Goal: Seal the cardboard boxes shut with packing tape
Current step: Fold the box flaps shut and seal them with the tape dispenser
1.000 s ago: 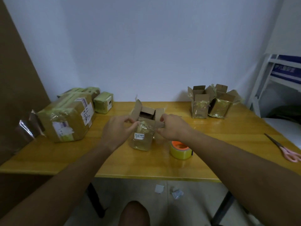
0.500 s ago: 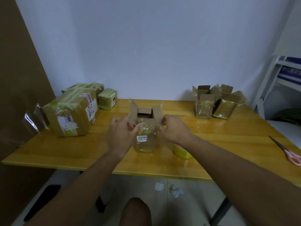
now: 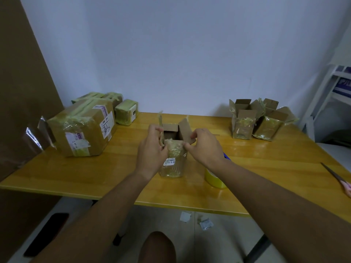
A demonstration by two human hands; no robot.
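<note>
A small open cardboard box (image 3: 173, 164), wrapped in shiny old tape with a white label on its front, stands at the middle of the wooden table (image 3: 95, 173). My left hand (image 3: 152, 149) grips its left flap, which stands upright. My right hand (image 3: 204, 147) pinches the right flap, which leans outward. The near flap is folded down between my hands. A yellow roll of packing tape (image 3: 213, 179) lies just right of the box, partly hidden under my right forearm.
Two more open small boxes (image 3: 245, 120) (image 3: 269, 124) stand at the back right. A large taped box (image 3: 83, 128) and smaller taped ones (image 3: 126, 112) sit at the back left. Scissors (image 3: 336, 176) lie at the right edge. Paper scraps (image 3: 195, 220) lie on the floor.
The view has shifted a little. My hands have raised the side flaps from spread out to nearly upright, and the near flap has been folded down.
</note>
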